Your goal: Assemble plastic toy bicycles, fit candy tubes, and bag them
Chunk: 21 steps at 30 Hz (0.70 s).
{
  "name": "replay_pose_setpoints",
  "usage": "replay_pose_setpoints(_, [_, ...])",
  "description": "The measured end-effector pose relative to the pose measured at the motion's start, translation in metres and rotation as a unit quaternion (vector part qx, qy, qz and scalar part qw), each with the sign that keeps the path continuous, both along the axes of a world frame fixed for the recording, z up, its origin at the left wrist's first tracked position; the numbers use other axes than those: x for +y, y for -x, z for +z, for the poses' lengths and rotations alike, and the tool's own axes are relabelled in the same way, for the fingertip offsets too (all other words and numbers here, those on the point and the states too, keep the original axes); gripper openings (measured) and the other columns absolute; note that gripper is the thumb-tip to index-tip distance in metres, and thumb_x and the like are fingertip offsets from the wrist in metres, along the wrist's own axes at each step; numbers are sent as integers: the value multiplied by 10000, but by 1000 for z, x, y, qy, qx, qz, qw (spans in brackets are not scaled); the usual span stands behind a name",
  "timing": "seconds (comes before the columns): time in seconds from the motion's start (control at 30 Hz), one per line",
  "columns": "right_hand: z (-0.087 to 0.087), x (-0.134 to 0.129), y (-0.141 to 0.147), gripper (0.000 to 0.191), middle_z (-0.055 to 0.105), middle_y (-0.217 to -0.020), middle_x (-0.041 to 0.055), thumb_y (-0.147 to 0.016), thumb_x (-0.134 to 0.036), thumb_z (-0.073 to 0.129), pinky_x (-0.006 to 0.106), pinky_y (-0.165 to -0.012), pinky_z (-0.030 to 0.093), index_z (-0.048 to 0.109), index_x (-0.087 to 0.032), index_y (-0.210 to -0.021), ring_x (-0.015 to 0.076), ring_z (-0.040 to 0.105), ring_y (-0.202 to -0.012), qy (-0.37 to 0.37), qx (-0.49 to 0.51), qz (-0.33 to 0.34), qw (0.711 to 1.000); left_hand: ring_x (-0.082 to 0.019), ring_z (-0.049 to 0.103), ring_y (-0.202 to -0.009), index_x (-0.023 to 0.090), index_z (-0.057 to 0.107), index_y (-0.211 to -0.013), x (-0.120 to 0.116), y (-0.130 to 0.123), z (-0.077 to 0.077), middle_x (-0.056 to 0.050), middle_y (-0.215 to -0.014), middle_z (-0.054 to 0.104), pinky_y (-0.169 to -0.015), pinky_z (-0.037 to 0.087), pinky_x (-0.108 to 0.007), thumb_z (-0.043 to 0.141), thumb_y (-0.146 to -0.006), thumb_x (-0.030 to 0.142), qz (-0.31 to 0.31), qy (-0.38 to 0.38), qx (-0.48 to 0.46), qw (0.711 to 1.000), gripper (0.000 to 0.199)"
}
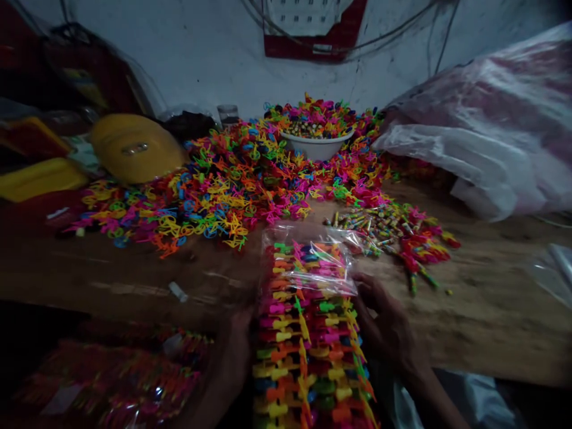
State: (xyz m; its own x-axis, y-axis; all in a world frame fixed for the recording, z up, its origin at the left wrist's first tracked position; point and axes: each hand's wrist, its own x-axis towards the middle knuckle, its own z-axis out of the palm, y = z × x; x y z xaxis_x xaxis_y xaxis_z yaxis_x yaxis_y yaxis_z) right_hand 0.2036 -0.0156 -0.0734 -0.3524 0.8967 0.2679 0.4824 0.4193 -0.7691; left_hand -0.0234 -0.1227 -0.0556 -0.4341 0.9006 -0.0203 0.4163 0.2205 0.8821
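Observation:
A clear plastic bag (308,280) packed with stacked rows of small bright plastic pieces (308,357) is in front of me at the table's near edge. My right hand (386,319) grips the bag's right side, fingers bent against its upper edge. On the other side my left hand (236,342) holds the bag's left side; it is dark and blurred, and its fingertips are mostly hidden. The bag's upper part is glossy film, lying over the top rows.
Loose colourful plastic pieces (214,196) heap across the wooden table (482,304), around a white bowl (317,148). Small patterned tubes (375,226) lie at right, near a big translucent sack (491,143). A yellow scoop-like object (134,149) sits left. Filled packs (120,381) lie lower left.

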Motion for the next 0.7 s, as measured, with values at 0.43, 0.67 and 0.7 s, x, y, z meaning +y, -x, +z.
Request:
replay_pose_setpoints(0.43, [13,12,15,129,621,-763,16,-899,-180,463,241,-590,426,545,-207,-994,124,582,-619,-227,-107,40,967,-118,632,-594,210,612,-877,10,23,6,8,-738,693,-589,458,-191,456,-894,287,53,-151,365,917,175])
replay_pose_setpoints(0.67, [12,16,-9,87,573,-773,28,-857,-153,455,244,-570,382,527,-196,-878,123,529,-634,-266,-153,134,942,-107,558,-517,192,493,-652,-4,20,18,19,-570,584,-555,417,-231,547,-835,206,-97,-207,471,852,191])
replay_pose_setpoints(0.7, [12,14,-17,79,573,-787,33,-856,-166,458,244,-562,374,530,-196,-858,121,522,-630,-263,-172,159,936,-110,568,-528,194,490,-652,-7,21,18,14,-577,593,-563,427,-235,544,-831,194,-135,-220,474,842,187])
